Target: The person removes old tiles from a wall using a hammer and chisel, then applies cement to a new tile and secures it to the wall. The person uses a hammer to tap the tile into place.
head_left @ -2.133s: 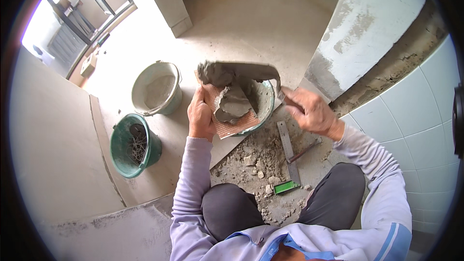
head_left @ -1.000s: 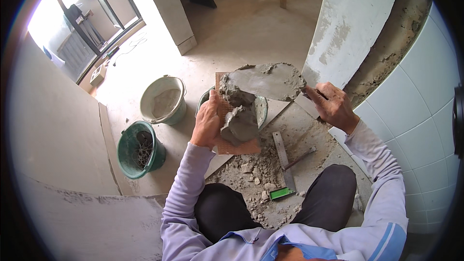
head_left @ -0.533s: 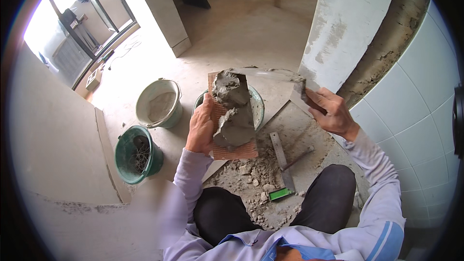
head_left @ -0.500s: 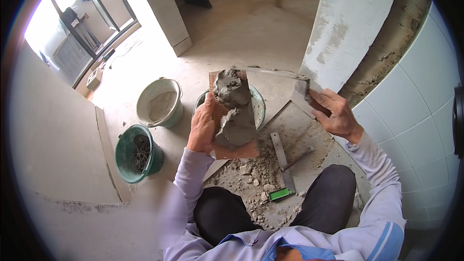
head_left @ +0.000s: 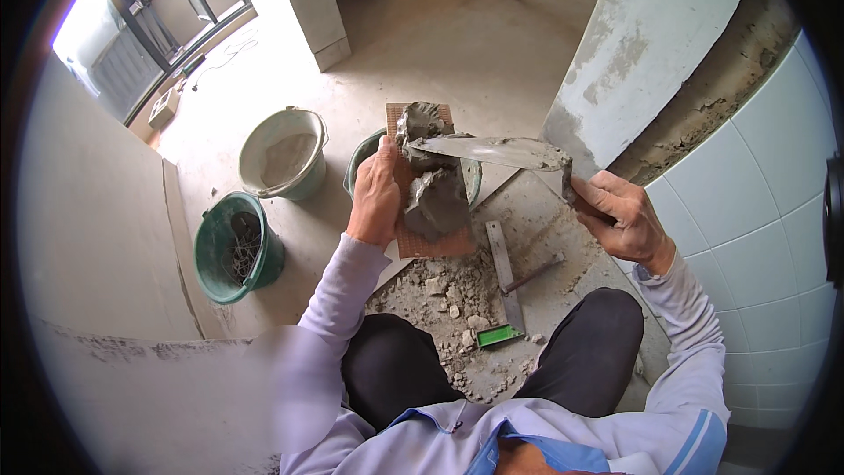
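My left hand (head_left: pixel 376 196) grips the left edge of a tile (head_left: pixel 453 244), its reddish-brown ribbed back turned up. Two thick lumps of wet grey mortar (head_left: pixel 437 202) sit on that back, one at the far end and one nearer me. On the right, my right hand (head_left: pixel 628 218) is closed around the handle of a trowel (head_left: pixel 505 152). The mortar-smeared blade points left, its tip at the far lump. Behind the tile stands a bucket (head_left: pixel 355 167), mostly hidden.
At left stand a pale bucket (head_left: pixel 312 178) of grey material and a green bucket (head_left: pixel 207 251) with wiry stuff inside. Between my knees lie rubble (head_left: pixel 448 299), a green-handled try square (head_left: pixel 501 334) and a thin tool with a dark handle (head_left: pixel 534 273). A white-tiled wall (head_left: pixel 747 237) rises close on the right.
The trowel blade has come down and toward me, from beyond the tile's far end to the far lump, its face now showing. The whole view has shifted slightly.
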Action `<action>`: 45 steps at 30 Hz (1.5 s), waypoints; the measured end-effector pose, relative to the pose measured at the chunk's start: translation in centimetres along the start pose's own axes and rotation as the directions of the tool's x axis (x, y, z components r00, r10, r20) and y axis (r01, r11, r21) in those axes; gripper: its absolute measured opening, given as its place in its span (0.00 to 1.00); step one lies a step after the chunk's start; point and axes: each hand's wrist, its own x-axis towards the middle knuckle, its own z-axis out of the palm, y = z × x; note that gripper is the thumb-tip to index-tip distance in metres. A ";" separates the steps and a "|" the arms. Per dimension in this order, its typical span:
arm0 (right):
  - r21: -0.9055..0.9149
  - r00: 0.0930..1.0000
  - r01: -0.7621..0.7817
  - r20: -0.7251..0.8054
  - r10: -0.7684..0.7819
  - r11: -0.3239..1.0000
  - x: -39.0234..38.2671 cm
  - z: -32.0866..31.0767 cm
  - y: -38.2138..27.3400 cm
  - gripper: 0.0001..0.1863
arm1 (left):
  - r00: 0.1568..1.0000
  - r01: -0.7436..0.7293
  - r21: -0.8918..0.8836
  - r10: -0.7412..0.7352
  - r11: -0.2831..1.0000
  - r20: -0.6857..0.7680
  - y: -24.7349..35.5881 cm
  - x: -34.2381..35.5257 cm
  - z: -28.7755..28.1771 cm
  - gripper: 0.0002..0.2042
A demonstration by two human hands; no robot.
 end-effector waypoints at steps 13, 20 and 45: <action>0.080 0.994 0.099 -0.056 -0.095 0.992 -2.1 2.3 -0.1 0.32 | 0.942 -0.011 -0.070 -0.014 0.997 -0.336 -1.1 0.8 -1.1 0.15; 0.036 0.967 0.229 -0.124 -0.223 0.973 -1.8 5.6 1.0 0.37 | 0.881 -0.091 -0.214 -0.021 0.973 -0.472 0.3 0.9 -2.3 0.15; 0.109 0.944 0.133 -0.316 -0.093 0.985 -6.2 13.1 6.9 0.32 | 0.933 0.355 -0.359 -0.354 0.863 0.073 -2.0 1.7 -2.6 0.22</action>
